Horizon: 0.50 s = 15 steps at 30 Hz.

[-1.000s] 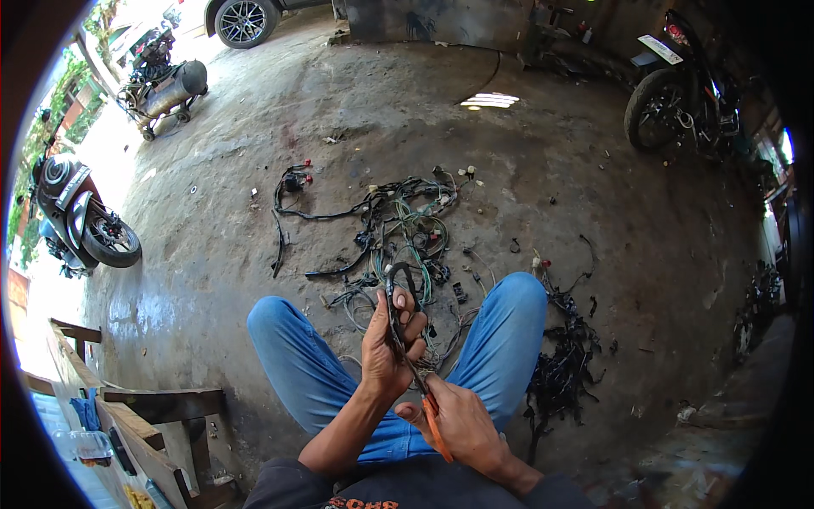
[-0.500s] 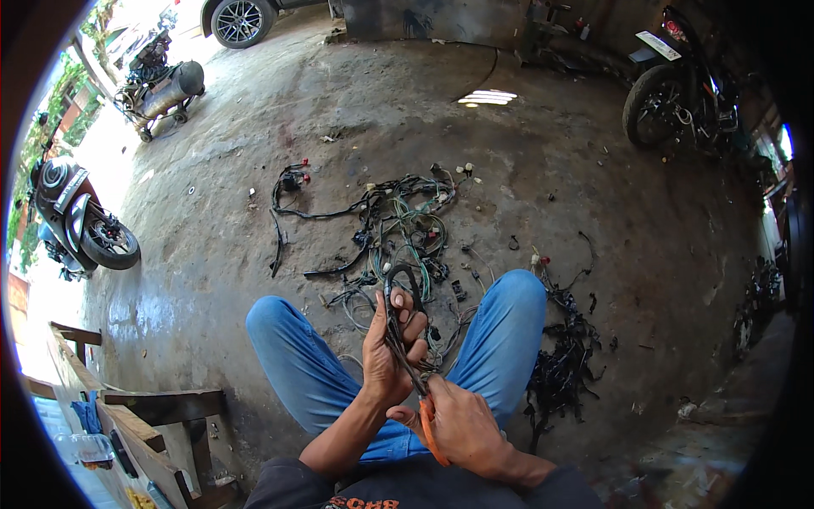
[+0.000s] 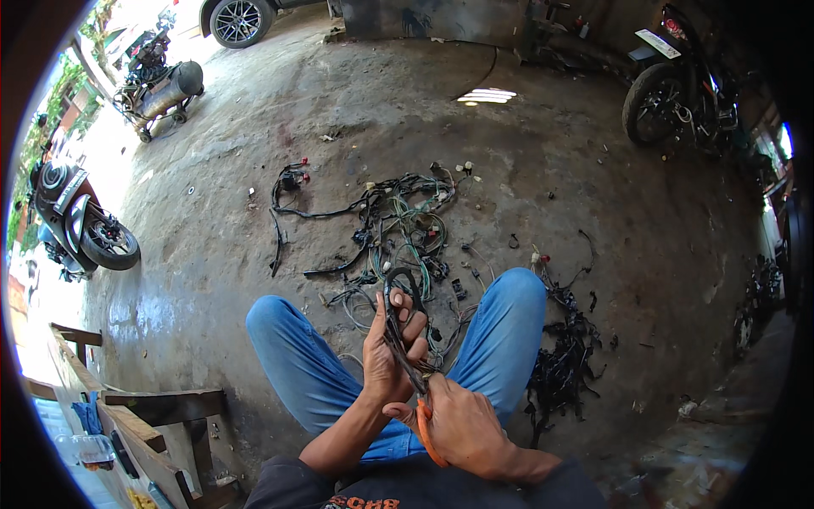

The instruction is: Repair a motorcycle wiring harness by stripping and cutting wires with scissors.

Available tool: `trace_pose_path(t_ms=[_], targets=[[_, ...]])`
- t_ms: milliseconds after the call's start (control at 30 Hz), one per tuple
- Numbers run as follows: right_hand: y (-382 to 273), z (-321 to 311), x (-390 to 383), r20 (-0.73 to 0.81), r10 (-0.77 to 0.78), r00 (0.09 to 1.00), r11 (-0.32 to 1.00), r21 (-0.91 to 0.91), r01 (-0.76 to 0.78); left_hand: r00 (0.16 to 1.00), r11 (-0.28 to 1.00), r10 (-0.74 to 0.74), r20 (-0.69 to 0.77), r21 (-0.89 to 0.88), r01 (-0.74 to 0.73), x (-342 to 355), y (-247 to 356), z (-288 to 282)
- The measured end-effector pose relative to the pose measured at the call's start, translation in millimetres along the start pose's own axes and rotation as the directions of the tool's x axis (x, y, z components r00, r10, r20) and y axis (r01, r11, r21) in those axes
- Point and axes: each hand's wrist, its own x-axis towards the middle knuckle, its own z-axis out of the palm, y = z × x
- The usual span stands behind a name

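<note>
Between my knees my left hand [image 3: 390, 360] is closed round a black taped wire harness [image 3: 402, 276], which bends into a loop above the fingers. Lower down, my right hand [image 3: 465, 424] grips orange-handled scissors [image 3: 426, 433], its thumb against the handle. Their blades are mostly hidden by the harness and my fingers, so I cannot tell how far apart they stand. The lower end of the harness meets the scissors just above the right hand. Beyond my hands a tangle of green, grey and black wires [image 3: 407, 225] with connectors lies on the concrete floor.
Black strips of stripped tape [image 3: 564, 365] are heaped beside my right knee. A wooden bench [image 3: 161, 407] stands at lower left. Motorcycles stand at the left [image 3: 85, 225] and far right [image 3: 657, 102]. An air compressor [image 3: 165, 92] and a car wheel [image 3: 242, 21] are farther back.
My right hand and the scissors have shifted very slightly left. The left hand and the harness stay almost in place.
</note>
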Motion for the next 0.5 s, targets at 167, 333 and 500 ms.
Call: trace_pose_path(t_ms=[167,333,500], targets=[[-4,-6,-1,0.01,-0.007,1.0,0.998,-0.062,0.007,1.0,0.996,-0.013,0.021,0.087,0.011,0,0,-2],[1,-4,1,0.02,-0.059,0.998,0.996,-0.061,0.06,0.999,0.995,-0.019,0.036,0.098,0.016,0,2,-2],[6,-1,5,0.111,-0.048,0.993,0.99,0.136,0.033,0.998,0.986,0.013,0.068,0.168,-0.025,-1,6,-5]])
